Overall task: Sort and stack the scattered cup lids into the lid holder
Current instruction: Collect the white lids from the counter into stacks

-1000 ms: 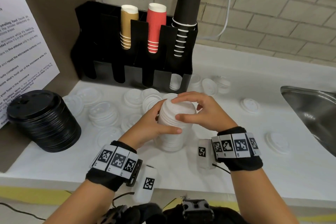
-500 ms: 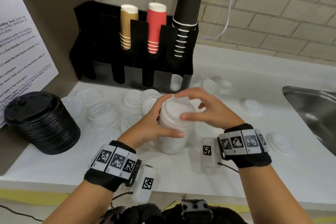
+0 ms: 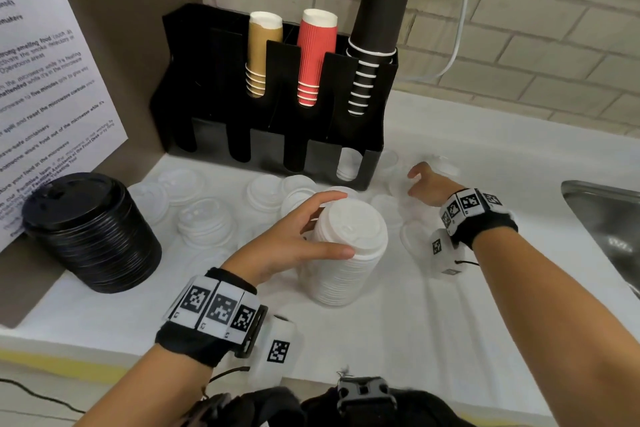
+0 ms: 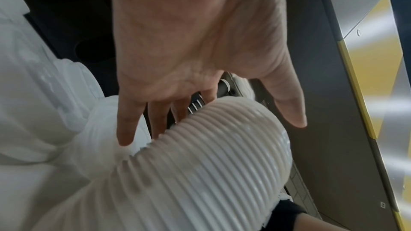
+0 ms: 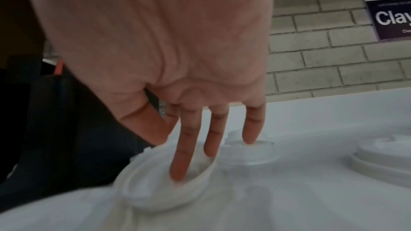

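A tall stack of white lids (image 3: pixel 346 282) stands upright on the white counter in the head view. My left hand (image 3: pixel 346 225) grips its top, thumb along the near side and fingers round the far side. The left wrist view shows the ribbed stack (image 4: pixel 200 173) between the thumb and fingers of my left hand (image 4: pixel 211 129). Right of the black lid holder (image 3: pixel 214 87), my right hand (image 3: pixel 414 182) reaches over loose white lids. In the right wrist view my right hand (image 5: pixel 169 157) has straight fingers, and one fingertip touches the inside of an upturned lid (image 5: pixel 155 198).
Several loose white lids (image 3: pixel 204 222) lie in front of the holder, and more lids (image 5: pixel 251 154) lie near my right hand. A black lid stack (image 3: pixel 93 236) stands at the left. Brown (image 3: pixel 263 55), red (image 3: pixel 317 55) and black cups (image 3: pixel 381 28) fill the holder's back. A steel sink (image 3: pixel 609 229) lies at the right.
My right hand has left the top of the white stack and moved right and back to the loose lids by the holder. My left hand stays on the stack.
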Motion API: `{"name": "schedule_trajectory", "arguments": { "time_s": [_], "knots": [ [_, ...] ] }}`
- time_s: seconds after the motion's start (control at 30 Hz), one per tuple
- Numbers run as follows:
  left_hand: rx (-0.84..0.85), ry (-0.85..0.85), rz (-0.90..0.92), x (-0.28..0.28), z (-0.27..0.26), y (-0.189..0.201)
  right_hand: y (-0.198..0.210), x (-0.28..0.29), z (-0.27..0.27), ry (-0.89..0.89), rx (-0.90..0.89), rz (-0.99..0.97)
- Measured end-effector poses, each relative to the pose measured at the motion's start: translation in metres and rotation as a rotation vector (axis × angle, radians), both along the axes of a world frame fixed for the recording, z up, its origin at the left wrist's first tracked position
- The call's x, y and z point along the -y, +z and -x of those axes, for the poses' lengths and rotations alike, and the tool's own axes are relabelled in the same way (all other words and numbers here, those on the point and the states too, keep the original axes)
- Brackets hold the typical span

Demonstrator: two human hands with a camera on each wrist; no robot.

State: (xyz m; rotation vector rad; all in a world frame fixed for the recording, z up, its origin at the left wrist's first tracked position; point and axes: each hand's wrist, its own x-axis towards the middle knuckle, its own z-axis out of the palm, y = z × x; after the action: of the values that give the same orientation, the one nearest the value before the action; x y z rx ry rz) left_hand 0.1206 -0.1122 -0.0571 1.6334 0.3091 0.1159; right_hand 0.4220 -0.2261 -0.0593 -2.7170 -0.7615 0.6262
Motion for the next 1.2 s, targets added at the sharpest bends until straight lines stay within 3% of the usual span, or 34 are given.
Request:
{"name": "schedule_trajectory", "arguments": {
  "time_s": [0.1, 0.2, 0.33, 0.53, 0.67, 0.83, 0.93, 1.03, 1.1, 1.2],
  "knots": [
    [-0.002, -0.009, 0.003, -0.002, 0.0, 0.003, 0.004, 0.002, -0.014, -0.026, 0.135, -0.087],
    [-0.004, -0.008, 0.011, -0.003, 0.002, 0.006, 0.002, 0.004, -0.022, -0.123, 0.31, 0.069],
    [-0.009, -0.013, 0.011, -0.002, 0.005, 0.008, -0.008, 0.014, -0.03, -0.152, 0.187, 0.274],
    [-0.021, -0.013, -0.003, -0.003, 0.005, 0.008, -0.007, 0.021, -0.029, -0.076, 0.27, 0.326],
    [-0.02, -0.023, 0.0, -0.003, 0.004, 0.006, -0.008, 0.025, -0.027, -0.041, 0.213, 0.257],
    [-0.017, -0.013, -0.011, -0.002, 0.005, 0.006, -0.011, 0.025, -0.023, -0.133, 0.193, 0.072],
    [-0.02, -0.01, -0.013, -0.002, 0.007, 0.005, -0.012, 0.023, -0.026, -0.025, 0.122, 0.062],
    [-0.025, -0.013, -0.013, -0.004, 0.008, 0.005, -0.011, 0.026, -0.026, 0.109, 0.16, 0.257],
    [-0.029, -0.015, -0.015, -0.005, 0.008, 0.004, -0.008, 0.026, -0.026, 0.085, 0.196, 0.386],
    [-0.04, -0.016, -0.024, -0.006, 0.008, 0.003, -0.007, 0.024, -0.027, 0.028, 0.168, 0.369]
  ]
}}
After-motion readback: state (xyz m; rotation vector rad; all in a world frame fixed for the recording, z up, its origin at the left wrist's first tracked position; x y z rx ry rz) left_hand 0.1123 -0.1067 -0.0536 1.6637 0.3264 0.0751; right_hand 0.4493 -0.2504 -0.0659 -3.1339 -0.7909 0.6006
